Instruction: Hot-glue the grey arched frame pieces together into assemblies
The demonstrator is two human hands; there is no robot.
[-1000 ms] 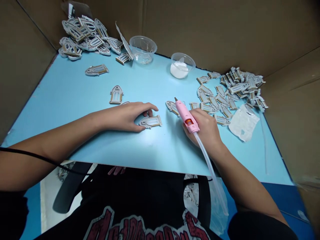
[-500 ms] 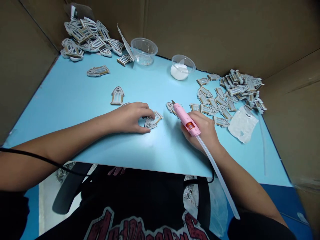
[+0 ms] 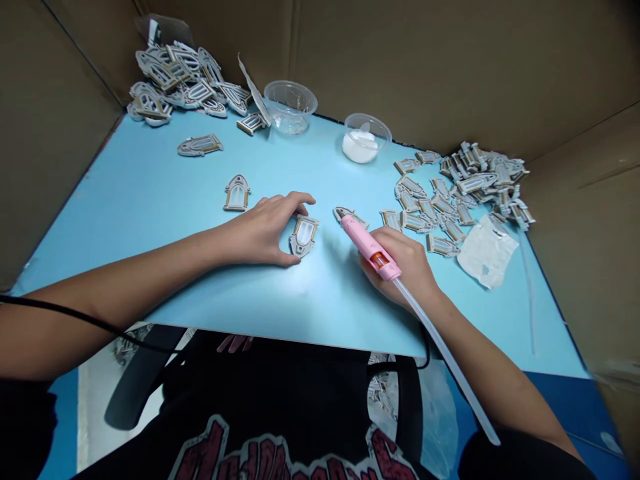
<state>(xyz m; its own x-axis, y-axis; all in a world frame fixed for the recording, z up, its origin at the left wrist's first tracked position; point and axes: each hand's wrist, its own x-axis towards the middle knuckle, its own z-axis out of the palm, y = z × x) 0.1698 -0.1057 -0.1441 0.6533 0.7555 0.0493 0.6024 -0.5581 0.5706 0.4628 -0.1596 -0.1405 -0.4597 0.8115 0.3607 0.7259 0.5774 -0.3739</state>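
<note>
My left hand (image 3: 267, 230) rests on the blue table with thumb and fingers spread around a small arched window piece (image 3: 304, 235). The piece lies flat, its pointed end toward me, and the fingers do not grip it. In my right hand (image 3: 403, 263) is a pink hot glue gun (image 3: 370, 247) with a long clear glue stick trailing from its rear. Its nozzle points away from me, over another arched piece (image 3: 353, 217) that it partly covers. A further arched piece (image 3: 237, 193) lies beyond my left hand.
Window pieces are heaped at the back left (image 3: 185, 80) and back right (image 3: 487, 173). Two clear plastic tubs, one rather bare (image 3: 290, 107) and one with white material (image 3: 361, 147), stand at the back. A torn white sheet (image 3: 487, 252) lies on the right.
My left fingers have lifted and spread off the window piece, which has turned more upright to my view. The glue gun's nozzle has shifted slightly toward me.
</note>
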